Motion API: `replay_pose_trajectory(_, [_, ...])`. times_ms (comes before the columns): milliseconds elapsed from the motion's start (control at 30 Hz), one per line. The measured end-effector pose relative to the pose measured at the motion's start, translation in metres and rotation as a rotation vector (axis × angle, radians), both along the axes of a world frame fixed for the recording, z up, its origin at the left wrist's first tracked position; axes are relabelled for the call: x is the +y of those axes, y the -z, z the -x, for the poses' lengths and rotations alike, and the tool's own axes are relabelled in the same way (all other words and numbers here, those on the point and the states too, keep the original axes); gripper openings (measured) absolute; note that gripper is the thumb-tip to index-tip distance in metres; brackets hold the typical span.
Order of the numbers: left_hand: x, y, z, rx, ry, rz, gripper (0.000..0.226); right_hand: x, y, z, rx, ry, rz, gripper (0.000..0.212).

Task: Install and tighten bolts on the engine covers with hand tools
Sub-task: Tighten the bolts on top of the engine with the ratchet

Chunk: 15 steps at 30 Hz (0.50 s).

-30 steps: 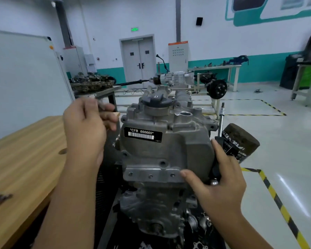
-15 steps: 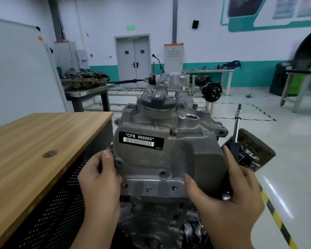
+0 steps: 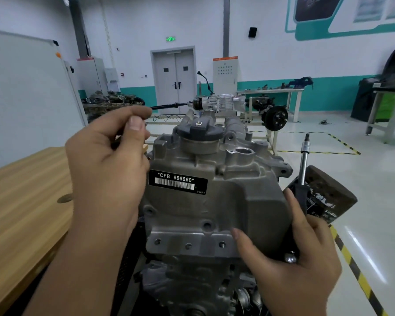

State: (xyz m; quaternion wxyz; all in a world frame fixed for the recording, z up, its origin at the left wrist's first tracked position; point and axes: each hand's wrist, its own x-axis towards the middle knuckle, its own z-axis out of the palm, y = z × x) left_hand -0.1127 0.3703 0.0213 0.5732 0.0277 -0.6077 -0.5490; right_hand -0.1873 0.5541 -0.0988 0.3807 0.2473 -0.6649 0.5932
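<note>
The engine cover (image 3: 214,201) sits dead centre in front of you, its grey cast face carrying the black "CFB 666660" label (image 3: 178,184), with the black oil filler cap (image 3: 200,131) on top. Along its lower flange the bolt holes (image 3: 188,246) stand exposed. On the cover's left edge the wooden bench (image 3: 21,201) comes close alongside; on the right there is open floor, with a dark oil filter (image 3: 326,197) jutting out just beside the cover.

Your right hand (image 3: 301,265) curls round the black handle of the driver (image 3: 303,169), its shaft pointing upward past the cover's right edge, while your forefinger lies against the cover's face near the flange. Your left hand (image 3: 107,169) is raised at the cover's upper left, thumb and fingertips pinched together; whether something small sits in that pinch cannot be told.
</note>
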Motion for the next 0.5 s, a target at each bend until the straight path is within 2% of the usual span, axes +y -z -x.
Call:
replay_pose_trajectory(100, [-0.014,-0.03,0.013,-0.184,-0.057,-0.01,0.016,0.0,-0.001,-0.001,-0.001,-0.021,0.014,0.083])
replay_pose_trajectory(200, [-0.016,-0.066,0.031,-0.375,0.059,0.112,0.011,0.0,-0.001,-0.001,0.002,-0.036,0.013,0.084])
replay_pose_trajectory(300, [-0.003,-0.099,0.052,-0.564,0.174,0.367,0.008,-0.001,-0.004,-0.003,0.005,-0.038,0.031,0.084])
replay_pose_trajectory(433, [0.017,-0.122,0.076,-0.909,0.186,0.774,0.013,-0.002,-0.006,-0.006,-0.02,-0.022,0.038,0.083])
replay_pose_trajectory(500, [0.026,-0.125,0.086,-0.996,0.186,0.929,0.014,0.0,-0.006,-0.006,-0.042,-0.027,0.025,0.085])
